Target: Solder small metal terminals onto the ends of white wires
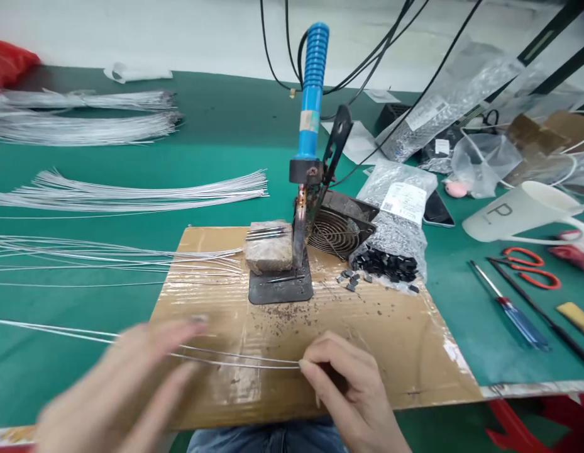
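My right hand point(351, 393) pinches the ends of thin white wires point(235, 360) that run left across a taped cardboard sheet point(395, 340). My left hand point(126, 384) is blurred by motion, fingers stretched out over the same wires near the sheet's left edge. Behind them a blue-handled soldering iron point(311, 107) stands tip-down in a holder on a dark metal plate point(281, 286), beside a brown block point(269, 248) with short wire ends on top.
Bundles of white wires point(131, 189) lie across the green mat to the left. A small fan point(341, 229), a bag of small black parts point(390, 251), a white cup point(518, 214), orange scissors point(532, 267) and a blue screwdriver point(513, 311) sit to the right.
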Demonstrator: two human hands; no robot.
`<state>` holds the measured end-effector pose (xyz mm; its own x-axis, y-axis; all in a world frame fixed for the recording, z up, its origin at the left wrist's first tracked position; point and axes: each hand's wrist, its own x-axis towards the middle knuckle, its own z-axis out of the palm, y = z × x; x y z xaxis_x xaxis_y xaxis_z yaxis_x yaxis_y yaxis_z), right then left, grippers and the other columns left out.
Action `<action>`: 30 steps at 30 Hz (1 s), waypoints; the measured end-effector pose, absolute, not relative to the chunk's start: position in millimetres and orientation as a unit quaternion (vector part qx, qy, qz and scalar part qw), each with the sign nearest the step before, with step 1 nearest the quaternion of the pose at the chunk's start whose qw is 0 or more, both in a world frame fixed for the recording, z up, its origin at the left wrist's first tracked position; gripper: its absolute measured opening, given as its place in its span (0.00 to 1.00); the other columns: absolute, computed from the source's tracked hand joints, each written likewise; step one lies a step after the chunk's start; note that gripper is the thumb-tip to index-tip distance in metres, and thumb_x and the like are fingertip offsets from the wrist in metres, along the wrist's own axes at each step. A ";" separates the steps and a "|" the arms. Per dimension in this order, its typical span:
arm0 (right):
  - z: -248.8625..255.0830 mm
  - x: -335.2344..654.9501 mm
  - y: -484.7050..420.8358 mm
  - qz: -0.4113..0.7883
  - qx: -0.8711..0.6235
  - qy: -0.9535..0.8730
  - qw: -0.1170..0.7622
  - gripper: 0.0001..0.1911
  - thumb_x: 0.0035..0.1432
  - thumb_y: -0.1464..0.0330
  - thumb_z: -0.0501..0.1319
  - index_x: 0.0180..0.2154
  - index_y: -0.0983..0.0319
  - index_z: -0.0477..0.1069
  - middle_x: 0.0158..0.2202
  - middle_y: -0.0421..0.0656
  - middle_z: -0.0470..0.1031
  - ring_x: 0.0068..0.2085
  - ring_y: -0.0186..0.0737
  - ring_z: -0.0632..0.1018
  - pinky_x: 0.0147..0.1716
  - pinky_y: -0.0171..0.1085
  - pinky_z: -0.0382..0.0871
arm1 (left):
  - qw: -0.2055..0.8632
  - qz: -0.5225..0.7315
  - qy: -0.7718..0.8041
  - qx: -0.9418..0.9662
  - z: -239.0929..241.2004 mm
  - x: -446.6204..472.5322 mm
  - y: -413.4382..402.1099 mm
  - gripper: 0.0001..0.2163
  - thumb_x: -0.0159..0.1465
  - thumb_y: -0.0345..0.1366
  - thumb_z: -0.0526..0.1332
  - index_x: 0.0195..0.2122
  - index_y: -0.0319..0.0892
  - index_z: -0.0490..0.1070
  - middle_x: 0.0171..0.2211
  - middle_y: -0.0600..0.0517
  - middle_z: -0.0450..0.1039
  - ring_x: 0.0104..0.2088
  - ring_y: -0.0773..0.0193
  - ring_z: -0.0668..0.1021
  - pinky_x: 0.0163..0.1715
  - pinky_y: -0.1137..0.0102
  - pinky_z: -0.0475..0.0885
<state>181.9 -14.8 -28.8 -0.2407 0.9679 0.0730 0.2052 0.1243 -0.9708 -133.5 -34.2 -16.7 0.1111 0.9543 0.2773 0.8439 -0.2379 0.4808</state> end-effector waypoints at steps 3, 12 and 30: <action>-29.8 179.3 -14.8 0.465 -0.459 -0.641 0.403 0.13 0.72 0.66 0.58 0.31 0.59 0.72 0.29 0.39 0.69 0.31 0.38 0.71 0.33 0.38 0.61 | 0.131 0.287 0.517 0.795 -26.3 -46.2 -40.7 0.34 0.64 0.39 0.60 0.72 0.68 0.58 0.50 0.52 0.84 0.46 0.45 0.85 0.42 0.46 0.84; -34.4 181.8 -13.0 0.462 -0.442 -0.652 0.408 0.11 0.72 0.69 0.58 0.33 0.60 0.71 0.30 0.38 0.68 0.31 0.35 0.71 0.33 0.36 0.60 | 0.404 0.308 0.546 0.666 -28.9 -10.1 -18.5 0.09 0.71 0.45 0.58 0.36 0.52 0.76 0.25 0.53 0.74 0.24 0.61 0.74 0.22 0.66 0.70; -26.7 159.0 -14.8 0.630 -0.495 -0.313 0.510 0.13 0.66 0.58 0.68 0.36 0.60 0.85 0.31 0.42 0.81 0.18 0.27 0.76 0.19 0.25 0.71 | 0.495 0.331 0.595 0.539 -24.5 -7.2 -11.9 0.12 0.68 0.44 0.64 0.31 0.44 0.78 0.23 0.55 0.72 0.23 0.69 0.71 0.24 0.77 0.65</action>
<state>159.0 -14.8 -26.7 0.0109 0.9523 -0.3051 -0.3325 -0.2843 -0.8992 -7.2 -11.9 -24.5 0.0714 0.9699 -0.2329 0.3134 0.1999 0.9283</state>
